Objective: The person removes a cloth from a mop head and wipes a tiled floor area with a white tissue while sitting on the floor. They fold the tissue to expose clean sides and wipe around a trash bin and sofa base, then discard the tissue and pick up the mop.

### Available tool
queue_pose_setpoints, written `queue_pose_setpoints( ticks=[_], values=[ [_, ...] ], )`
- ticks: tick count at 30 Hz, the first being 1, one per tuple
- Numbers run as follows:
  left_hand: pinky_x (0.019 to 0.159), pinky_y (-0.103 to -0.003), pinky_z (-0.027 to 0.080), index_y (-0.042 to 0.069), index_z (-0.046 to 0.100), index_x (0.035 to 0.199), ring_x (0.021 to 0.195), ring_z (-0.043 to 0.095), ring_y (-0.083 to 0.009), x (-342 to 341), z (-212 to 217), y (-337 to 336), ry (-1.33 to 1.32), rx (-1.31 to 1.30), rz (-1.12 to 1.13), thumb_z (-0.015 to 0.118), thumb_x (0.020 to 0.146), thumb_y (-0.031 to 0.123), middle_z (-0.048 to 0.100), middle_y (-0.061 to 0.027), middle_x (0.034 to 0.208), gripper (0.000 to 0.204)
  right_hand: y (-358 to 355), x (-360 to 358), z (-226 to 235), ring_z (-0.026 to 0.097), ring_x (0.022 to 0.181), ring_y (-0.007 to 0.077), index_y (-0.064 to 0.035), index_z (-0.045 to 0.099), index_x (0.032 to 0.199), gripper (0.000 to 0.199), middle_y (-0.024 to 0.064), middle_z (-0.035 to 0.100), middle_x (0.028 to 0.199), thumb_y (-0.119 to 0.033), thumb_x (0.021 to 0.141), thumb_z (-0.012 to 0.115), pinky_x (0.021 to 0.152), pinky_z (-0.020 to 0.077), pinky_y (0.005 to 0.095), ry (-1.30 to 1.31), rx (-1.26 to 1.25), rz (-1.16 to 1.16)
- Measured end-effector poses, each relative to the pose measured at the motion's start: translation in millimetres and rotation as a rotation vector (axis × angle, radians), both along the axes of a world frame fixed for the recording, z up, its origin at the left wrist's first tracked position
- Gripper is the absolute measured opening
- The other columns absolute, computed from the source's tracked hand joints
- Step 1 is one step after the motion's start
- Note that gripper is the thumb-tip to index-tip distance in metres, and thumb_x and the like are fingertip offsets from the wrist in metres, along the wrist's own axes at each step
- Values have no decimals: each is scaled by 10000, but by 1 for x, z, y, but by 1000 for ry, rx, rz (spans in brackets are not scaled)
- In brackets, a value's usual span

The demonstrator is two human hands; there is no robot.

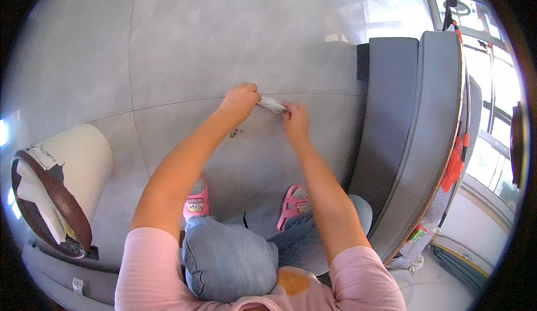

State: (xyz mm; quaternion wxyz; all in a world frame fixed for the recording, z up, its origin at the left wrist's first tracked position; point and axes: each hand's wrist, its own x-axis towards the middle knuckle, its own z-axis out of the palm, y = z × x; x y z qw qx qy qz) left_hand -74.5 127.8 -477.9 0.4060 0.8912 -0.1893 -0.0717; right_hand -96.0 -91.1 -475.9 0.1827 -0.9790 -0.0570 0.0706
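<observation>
A crumpled white tissue or thin cloth (272, 105) is stretched between my two hands above the grey tiled floor. My left hand (241, 100) is closed on its left end. At the right end my right hand (295, 119) pinches it, its fingers slightly blurred. Just below my left hand, a small patch of dark crumbs or dirt (236, 133) lies on the floor. I cannot tell from this view whether the white piece is paper or fabric.
At the left a white bin (84, 148) with a brown rim holds white waste. A grey sofa (391, 132) runs along the right side, with windows (492, 98) beyond. My feet in pink slippers (196, 202) are below the dirt patch.
</observation>
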Motion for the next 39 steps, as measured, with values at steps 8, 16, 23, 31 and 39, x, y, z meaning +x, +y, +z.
queue_pose_setpoints(
  ticks=[8, 16, 23, 31, 39],
  values=[
    [775, -380, 459, 54, 629, 766, 925, 538, -301, -25, -7, 41, 224, 220, -187, 550, 647, -47, 560, -118, 874, 175, 73, -86, -5, 520, 849, 330, -60, 564, 1032, 294, 160, 536, 881, -38, 739, 544, 729, 417, 414, 117, 98, -212],
    [752, -364, 478, 53, 631, 749, 891, 560, -285, 3, 4, -51, -98, 111, -307, 538, 718, 71, 573, -120, 838, 100, 17, -49, 13, 521, 882, 338, -63, 561, 1032, 269, 146, 547, 914, -39, 767, 523, 746, 421, 420, -86, -122, -702],
    [731, -366, 489, 39, 635, 721, 887, 560, -286, -4, -32, -85, -20, 194, -352, 557, 705, 88, 583, -120, 833, 94, 2, -93, -27, 509, 856, 360, -27, 552, 1015, 270, 181, 542, 891, -26, 747, 520, 740, 402, 436, -92, -224, -643],
    [757, -351, 475, 60, 639, 773, 891, 551, -255, -1, 14, 4, 31, 237, -361, 545, 705, 42, 580, -84, 852, 117, 65, -100, -13, 515, 934, 352, -24, 534, 1039, 279, 192, 537, 980, -50, 763, 506, 777, 402, 415, 294, 299, -626],
    [796, -358, 455, 71, 641, 856, 924, 532, -260, 29, 20, -45, -117, 145, -235, 517, 726, 21, 569, -83, 864, 186, -13, 4, 3, 533, 887, 323, -63, 583, 975, 224, 156, 567, 947, -56, 762, 514, 769, 417, 392, -115, -1, -529]
  ],
)
